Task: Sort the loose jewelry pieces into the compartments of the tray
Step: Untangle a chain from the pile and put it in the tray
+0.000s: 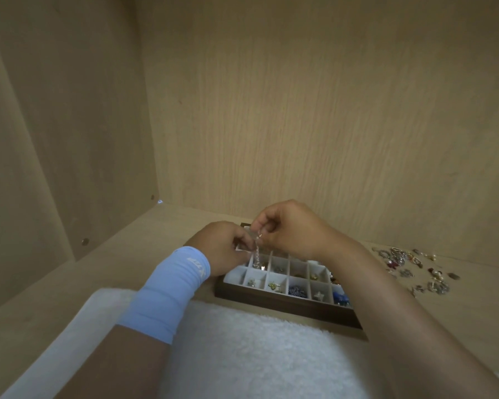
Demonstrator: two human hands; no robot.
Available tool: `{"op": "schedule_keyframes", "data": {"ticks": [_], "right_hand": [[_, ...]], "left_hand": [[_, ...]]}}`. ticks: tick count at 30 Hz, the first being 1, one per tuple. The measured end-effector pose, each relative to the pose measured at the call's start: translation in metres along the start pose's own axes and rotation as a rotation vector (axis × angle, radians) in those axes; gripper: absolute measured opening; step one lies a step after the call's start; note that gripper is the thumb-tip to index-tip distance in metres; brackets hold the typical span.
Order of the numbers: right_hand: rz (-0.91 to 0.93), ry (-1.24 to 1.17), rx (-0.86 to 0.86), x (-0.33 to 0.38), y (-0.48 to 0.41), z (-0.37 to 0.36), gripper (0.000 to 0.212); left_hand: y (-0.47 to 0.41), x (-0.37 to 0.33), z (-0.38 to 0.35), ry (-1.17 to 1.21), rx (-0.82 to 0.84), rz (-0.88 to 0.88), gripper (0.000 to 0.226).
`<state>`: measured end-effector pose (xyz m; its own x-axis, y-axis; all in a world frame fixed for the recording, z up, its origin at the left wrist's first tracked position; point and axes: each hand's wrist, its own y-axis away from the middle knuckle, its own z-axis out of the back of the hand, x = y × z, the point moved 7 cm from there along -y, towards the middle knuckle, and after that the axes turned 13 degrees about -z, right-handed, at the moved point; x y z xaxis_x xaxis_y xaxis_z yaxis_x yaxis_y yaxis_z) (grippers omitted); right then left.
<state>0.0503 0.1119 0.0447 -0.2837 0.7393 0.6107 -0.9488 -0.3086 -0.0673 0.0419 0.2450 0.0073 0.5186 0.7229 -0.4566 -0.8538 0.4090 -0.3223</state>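
Your left hand (224,246) and right hand (288,228) crowd the far-left corner of the tray (285,308). Both pinch a thin chain (257,254) that hangs into a back-row compartment, so that corner is blocked. Your right forearm crosses the tray's right end. The middle front-row compartments are open from above. The back panel (300,110) stands just behind the tray. The bare shelf (127,269) left of the tray is free up to the side panel (55,139). Loose jewelry (415,269) litters the shelf on the right, and a white fleecy cloth (257,355) covers the near edge.
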Motion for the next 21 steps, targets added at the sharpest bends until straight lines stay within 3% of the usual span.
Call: {"op": "schedule_keyframes", "data": {"ticks": [9,14,21], "right_hand": [[-0.02,0.098,0.06,-0.011,-0.002,-0.016,0.022],[-0.066,0.187,0.065,-0.016,-0.001,-0.017,0.006],[-0.1,0.33,0.122,-0.018,0.0,-0.027,0.012]], "left_hand": [[0.001,0.001,0.0,-0.139,0.05,-0.007,0.011],[0.001,-0.003,-0.006,-0.185,0.079,-0.054,0.013],[-0.001,-0.007,-0.014,-0.156,0.12,-0.078,0.029]]}}
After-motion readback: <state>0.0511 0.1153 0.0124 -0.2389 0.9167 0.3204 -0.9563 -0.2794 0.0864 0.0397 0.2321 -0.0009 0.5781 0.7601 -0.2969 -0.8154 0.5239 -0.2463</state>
